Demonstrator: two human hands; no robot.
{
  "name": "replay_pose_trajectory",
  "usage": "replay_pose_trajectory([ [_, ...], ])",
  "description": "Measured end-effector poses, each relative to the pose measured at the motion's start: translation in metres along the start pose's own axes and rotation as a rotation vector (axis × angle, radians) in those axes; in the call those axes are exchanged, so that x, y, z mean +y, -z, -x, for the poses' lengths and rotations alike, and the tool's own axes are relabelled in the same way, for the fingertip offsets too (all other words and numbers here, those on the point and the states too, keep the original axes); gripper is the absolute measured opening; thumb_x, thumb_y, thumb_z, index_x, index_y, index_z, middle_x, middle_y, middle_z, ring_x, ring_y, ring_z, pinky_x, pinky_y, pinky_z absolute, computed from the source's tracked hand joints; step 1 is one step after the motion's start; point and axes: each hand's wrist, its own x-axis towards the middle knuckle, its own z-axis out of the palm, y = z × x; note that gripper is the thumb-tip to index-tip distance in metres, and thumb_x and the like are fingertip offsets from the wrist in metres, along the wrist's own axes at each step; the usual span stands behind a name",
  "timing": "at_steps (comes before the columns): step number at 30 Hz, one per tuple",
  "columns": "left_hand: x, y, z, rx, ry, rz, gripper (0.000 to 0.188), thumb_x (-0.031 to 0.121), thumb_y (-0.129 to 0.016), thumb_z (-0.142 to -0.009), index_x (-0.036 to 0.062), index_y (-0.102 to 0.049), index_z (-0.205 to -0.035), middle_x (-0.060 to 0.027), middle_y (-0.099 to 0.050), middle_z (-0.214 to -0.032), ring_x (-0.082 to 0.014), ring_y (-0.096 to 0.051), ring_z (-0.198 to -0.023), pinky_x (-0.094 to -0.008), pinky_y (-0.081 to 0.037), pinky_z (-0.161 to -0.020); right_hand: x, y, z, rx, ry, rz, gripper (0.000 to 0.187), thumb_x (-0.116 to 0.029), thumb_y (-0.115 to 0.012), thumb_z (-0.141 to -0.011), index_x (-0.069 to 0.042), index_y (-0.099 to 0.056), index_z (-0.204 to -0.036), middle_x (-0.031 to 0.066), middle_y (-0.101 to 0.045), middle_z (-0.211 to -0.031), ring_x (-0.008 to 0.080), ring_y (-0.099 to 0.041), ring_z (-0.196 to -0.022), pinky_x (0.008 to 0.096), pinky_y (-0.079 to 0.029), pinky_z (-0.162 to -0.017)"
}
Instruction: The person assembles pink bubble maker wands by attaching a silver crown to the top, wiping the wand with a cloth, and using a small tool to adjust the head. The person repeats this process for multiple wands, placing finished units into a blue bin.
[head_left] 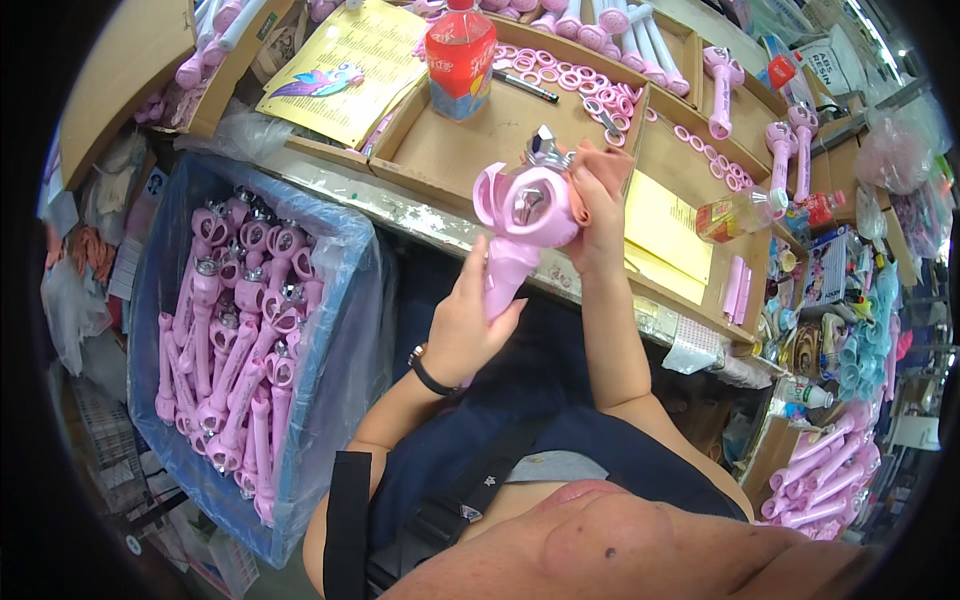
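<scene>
A pink plastic toy wand is held up over the near edge of the workbench. Its head has a round opening with a clear, shiny inside and a silver crown-like piece on top. My left hand is closed round the wand's handle from below left. In my right hand is a bunched orange-brown cloth, pressed against the right side of the wand's head. The right fingertips are partly hidden by the cloth.
To the left stands a blue plastic-lined bin full of similar wands. Shallow cardboard trays on the bench hold pink rings, a black marker, a red-labelled bottle and yellow sheets. More pink handles lie at lower right.
</scene>
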Motion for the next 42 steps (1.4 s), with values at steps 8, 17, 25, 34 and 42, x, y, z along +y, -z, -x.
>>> replay_pose_trajectory([
  [8,-0.004,-0.006,-0.024,0.126,0.079,0.007,0.099,0.020,-0.071,-0.074,-0.0046,-0.003,-0.142,-0.0345,-0.051,-0.117,-0.0466,-0.057,-0.098,-0.0434,-0.050,-0.078,0.040,-0.008,0.055,-0.039,0.420,0.540,0.046,-0.014,-0.043,-0.098,0.005,-0.029,-0.137,0.0159,-0.052,-0.115,0.0192,-0.054,-0.094,0.0256,-0.046,-0.081],
  [17,-0.016,0.009,-0.034,0.054,0.143,0.559,0.083,0.007,-0.073,-0.074,-0.0017,-0.023,-0.140,-0.0134,-0.049,-0.126,-0.0174,-0.049,-0.115,-0.0305,-0.040,-0.096,-0.019,-0.008,0.023,0.131,0.384,-0.100,0.040,-0.030,-0.035,-0.101,0.001,-0.044,-0.124,0.0207,-0.051,-0.126,0.0278,-0.055,-0.110,0.0402,-0.045,-0.094],
  [25,-0.008,0.028,-0.029,-0.215,0.445,0.910,0.065,0.007,-0.073,-0.076,0.0034,-0.039,-0.131,-0.0058,-0.058,-0.104,-0.0067,-0.058,-0.076,-0.0212,-0.049,-0.062,-0.062,0.013,0.021,0.379,0.392,-0.295,0.042,-0.033,-0.038,-0.099,-0.003,-0.042,-0.128,0.0158,-0.049,-0.129,0.0312,-0.048,-0.119,0.0491,-0.039,-0.101],
  [34,-0.026,0.003,-0.032,0.037,0.207,0.537,0.073,0.014,-0.074,-0.073,0.0013,-0.035,-0.134,-0.0127,-0.058,-0.115,-0.0159,-0.060,-0.093,-0.0268,-0.049,-0.078,0.020,0.000,0.059,-0.306,0.981,1.371,0.022,-0.019,-0.064,-0.080,-0.009,-0.066,-0.099,0.0098,-0.060,-0.110,0.0291,-0.054,-0.103,0.0414,-0.040,-0.091],
  [42,-0.003,-0.002,-0.020,0.301,0.129,-0.144,0.094,0.016,-0.075,-0.068,-0.0013,-0.019,-0.142,-0.0271,-0.053,-0.121,-0.0390,-0.060,-0.102,-0.0396,-0.051,-0.081,0.051,-0.035,0.050,0.064,0.518,0.327,0.061,-0.026,-0.052,-0.093,0.001,-0.024,-0.141,0.0100,-0.050,-0.119,0.0150,-0.052,-0.092,0.0280,-0.041,-0.084],
])
